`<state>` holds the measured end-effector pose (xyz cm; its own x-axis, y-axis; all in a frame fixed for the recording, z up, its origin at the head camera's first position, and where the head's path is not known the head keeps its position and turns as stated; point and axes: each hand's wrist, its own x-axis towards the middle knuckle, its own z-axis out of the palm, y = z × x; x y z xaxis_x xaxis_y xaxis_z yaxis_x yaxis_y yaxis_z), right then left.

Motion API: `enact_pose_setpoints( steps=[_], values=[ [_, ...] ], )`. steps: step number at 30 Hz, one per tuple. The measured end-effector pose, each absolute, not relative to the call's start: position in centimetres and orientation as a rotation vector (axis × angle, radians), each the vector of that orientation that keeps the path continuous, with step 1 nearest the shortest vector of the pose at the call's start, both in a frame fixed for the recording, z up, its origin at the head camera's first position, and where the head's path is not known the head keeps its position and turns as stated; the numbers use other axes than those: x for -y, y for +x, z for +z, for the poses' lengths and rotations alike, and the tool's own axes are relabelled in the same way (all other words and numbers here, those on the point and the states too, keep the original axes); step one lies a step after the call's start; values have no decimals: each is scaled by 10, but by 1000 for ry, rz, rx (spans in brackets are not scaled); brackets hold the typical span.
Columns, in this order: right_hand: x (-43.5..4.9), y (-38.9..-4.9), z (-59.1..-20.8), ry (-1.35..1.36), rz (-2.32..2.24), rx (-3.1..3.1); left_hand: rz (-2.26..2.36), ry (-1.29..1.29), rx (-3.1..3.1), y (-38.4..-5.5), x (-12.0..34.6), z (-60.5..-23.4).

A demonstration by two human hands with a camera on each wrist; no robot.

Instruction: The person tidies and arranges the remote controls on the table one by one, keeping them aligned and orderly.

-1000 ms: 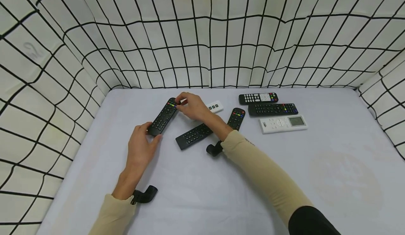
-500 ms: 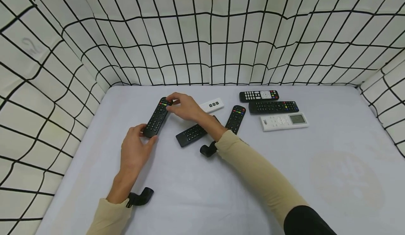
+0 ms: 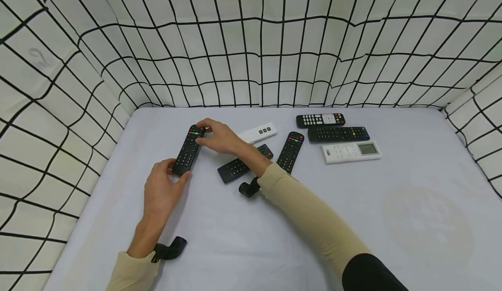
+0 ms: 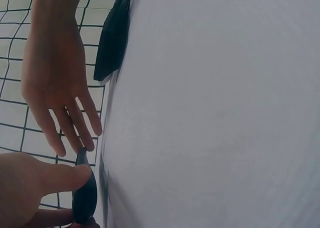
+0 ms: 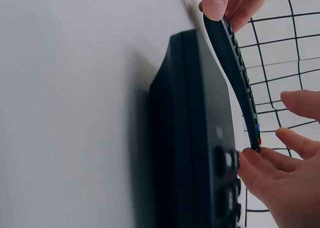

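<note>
In the head view, the held remote (image 3: 188, 150) is at the left of the table (image 3: 412, 164). The left hand (image 3: 162, 193) grips its near end; the right hand (image 3: 221, 137) touches its far end, fingers loosely extended. On the right, the top remote (image 3: 306, 121), the middle remote (image 3: 337, 134) and the screen remote (image 3: 345, 152) lie almost parallel; these 3 seem done. The white remote (image 3: 259, 133), the short remote (image 3: 232, 171) and the slim remote (image 3: 290, 149) lie at mixed angles; these 3 seem to remain.

In the left wrist view, the left hand's thumb presses the held remote.

In the right wrist view, whether it touches the table, I cannot tell.
</note>
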<state>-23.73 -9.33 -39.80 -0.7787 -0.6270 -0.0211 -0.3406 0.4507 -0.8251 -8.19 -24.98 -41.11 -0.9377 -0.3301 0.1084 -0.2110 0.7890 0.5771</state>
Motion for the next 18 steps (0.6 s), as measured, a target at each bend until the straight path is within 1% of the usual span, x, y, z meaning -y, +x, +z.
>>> enact_pose_setpoints(
  steps=[10, 18],
  values=[
    [102, -237, -403, -889, -1229, -2364, -841, 456, 2765, -78, 254, -412],
    [109, -237, -402, -884, -1233, -2365, -834, 487, 2782, -75, 256, -410]
  ],
)
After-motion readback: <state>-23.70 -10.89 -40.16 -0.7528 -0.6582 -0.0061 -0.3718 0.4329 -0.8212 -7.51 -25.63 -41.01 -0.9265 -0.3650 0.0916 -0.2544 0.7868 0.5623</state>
